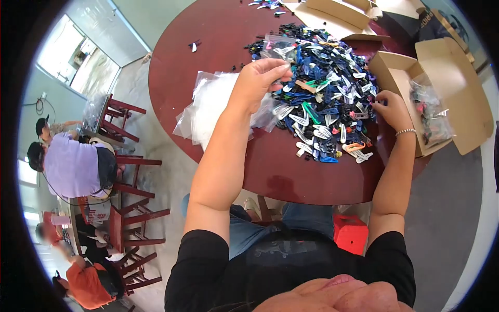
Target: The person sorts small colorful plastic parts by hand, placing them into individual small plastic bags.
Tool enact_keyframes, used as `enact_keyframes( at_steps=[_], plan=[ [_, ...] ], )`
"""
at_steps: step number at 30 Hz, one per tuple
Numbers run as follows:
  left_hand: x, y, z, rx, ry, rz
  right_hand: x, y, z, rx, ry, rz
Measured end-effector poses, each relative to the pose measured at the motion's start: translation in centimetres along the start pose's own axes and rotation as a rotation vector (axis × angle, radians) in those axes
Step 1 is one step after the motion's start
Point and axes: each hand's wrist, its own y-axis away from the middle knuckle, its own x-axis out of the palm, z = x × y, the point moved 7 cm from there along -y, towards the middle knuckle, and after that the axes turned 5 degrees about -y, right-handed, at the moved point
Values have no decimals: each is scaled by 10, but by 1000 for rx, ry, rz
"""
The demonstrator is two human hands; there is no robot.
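A large heap of snap hair clips [322,117], mostly navy, black and white with some green and orange, covers the middle of the round table. My left hand [254,83] is over the heap's left side, thumb and fingers pinched together; whatever is between them is too small to name. Just beyond it, a clear bag [278,47] with clips inside rests on the heap. At the right edge of the heap, my right hand [393,110] has its fingers curled and pressed together among the clips. What its fingertips grip is hidden. Flat clear plastic bags [213,106] lie stacked left of the heap, under my left forearm.
An open cardboard box [397,65] holding filled clear bags [430,112] stands right of the heap. Another carton [343,13] is at the far side. A few clips [195,47] lie apart on the dark red table [176,67]. Several people sit among red stools [138,223] at left.
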Motion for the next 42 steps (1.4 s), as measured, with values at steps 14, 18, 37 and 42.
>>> enact_keyframes(
  at_steps=[14,18,37,42],
  plan=[
    [7,0,8,-40,-63,15,36,-1,35,-129,-142,109],
    [7,0,8,-36,-60,20,36,1,67,-222,-323,62],
    [9,1,6,-53,-83,10,36,23,118,-505,-218,-85],
    [8,2,5,-52,-84,2,0,11,63,-148,-95,-348]
  ],
)
